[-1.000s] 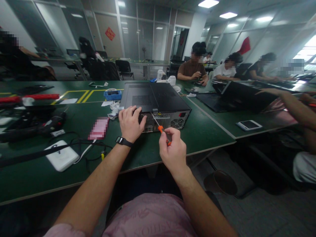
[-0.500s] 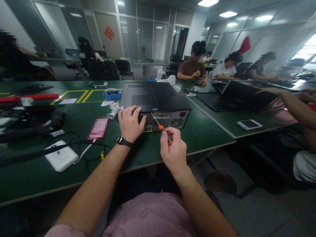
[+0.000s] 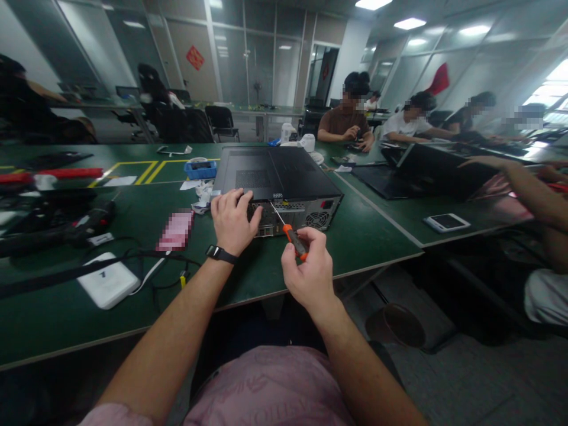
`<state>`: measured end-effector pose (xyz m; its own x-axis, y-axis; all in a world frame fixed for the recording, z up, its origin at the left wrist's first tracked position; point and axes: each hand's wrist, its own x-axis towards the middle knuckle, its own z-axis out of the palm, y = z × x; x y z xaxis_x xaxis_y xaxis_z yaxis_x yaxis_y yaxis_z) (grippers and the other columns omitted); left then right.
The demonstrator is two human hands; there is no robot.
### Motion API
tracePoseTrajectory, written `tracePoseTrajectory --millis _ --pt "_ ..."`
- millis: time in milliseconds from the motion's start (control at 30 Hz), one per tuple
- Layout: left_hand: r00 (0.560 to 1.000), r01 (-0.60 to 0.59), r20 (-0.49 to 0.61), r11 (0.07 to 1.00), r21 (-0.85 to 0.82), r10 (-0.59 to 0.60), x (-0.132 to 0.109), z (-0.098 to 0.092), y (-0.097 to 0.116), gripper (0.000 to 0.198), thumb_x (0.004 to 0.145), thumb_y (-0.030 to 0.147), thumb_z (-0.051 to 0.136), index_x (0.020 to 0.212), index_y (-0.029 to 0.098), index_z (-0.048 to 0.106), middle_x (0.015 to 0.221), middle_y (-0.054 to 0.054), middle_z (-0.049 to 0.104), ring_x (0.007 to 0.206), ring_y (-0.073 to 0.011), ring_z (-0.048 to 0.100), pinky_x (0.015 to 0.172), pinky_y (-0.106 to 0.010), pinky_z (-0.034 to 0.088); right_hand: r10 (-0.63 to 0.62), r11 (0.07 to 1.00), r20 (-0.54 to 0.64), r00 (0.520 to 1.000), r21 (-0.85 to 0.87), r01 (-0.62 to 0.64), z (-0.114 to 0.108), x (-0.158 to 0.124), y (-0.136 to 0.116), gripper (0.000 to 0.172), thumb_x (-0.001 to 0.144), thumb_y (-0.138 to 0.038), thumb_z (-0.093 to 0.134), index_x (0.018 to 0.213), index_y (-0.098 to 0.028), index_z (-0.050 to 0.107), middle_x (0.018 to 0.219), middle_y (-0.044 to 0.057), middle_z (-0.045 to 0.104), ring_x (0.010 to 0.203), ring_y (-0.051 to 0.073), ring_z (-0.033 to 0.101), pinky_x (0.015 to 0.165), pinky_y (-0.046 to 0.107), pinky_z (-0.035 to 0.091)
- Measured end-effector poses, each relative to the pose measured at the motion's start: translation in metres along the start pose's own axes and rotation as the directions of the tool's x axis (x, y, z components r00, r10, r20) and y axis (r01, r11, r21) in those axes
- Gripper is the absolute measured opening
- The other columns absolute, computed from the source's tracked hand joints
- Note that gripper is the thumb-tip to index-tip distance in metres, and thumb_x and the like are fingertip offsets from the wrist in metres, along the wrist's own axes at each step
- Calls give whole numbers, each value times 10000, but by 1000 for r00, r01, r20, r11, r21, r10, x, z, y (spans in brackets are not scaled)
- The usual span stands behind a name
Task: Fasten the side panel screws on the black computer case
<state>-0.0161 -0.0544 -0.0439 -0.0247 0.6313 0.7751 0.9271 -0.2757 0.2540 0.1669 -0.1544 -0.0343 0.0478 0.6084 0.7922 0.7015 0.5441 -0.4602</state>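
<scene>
My left hand [image 3: 233,222] sits on the computer case [image 3: 275,174], fingers curled over its top rear edge, gripping it and covering that stretch of the back panel. My right hand [image 3: 308,272] is closed round the screwdriver [image 3: 293,236]; my fingers hide most of the orange handle. The thin shaft slants up to the panel just under the lid, but the tip is too small to make out. The case lies flat on the green table [image 3: 364,236], near its front edge.
</scene>
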Motion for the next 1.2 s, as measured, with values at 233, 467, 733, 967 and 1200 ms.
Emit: tracePoseTrajectory --millis 233,467,733,967,1200 --pt "1000 0 2 1000 -3 0 0 0 1 429 968 448 557 1307 207 663 1384 -162 648 1339 -356 532 1181 -562 301 44 999 21 999 3 -44 1 0 -1 168 1012 -325 519 1123 -207 565 887 46 728 688 165 689 670 295 539" --pt "1000 4 6 1000 5 -4 0 0 0 431 970 444 555 1319 213 655 1397 -154 640 1351 -353 524 1186 -550 294 47 999 -1 999 -17 -47 0 0 -2 182 983 -308 541 1132 -204 557 948 67 742 747 185 717 687 303 547" --pt "1000 -17 -10 999 35 18 0 -2 1 431 980 452 548 1317 209 660 1381 -153 655 1326 -352 549 1170 -539 316 10 1000 7 1000 -4 -10 0 -1 -2 211 952 -302 577 1136 -199 565 987 81 736 802 195 714 735 323 559" --pt "1000 -12 -11 999 35 13 0 0 0 428 978 450 551 1323 221 658 1383 -148 655 1337 -349 546 1177 -541 310 81 996 44 996 30 -83 0 -1 -1 201 983 -341 563 1138 -214 581 942 54 740 728 166 695 706 300 551" --pt "1000 -20 -9 999 40 21 -1 -1 1 440 983 459 549 1311 189 666 1367 -160 661 1321 -351 549 1171 -539 321 49 999 -4 999 8 -49 1 -1 1 155 998 -322 543 1097 -208 578 898 46 736 696 159 692 676 287 534"
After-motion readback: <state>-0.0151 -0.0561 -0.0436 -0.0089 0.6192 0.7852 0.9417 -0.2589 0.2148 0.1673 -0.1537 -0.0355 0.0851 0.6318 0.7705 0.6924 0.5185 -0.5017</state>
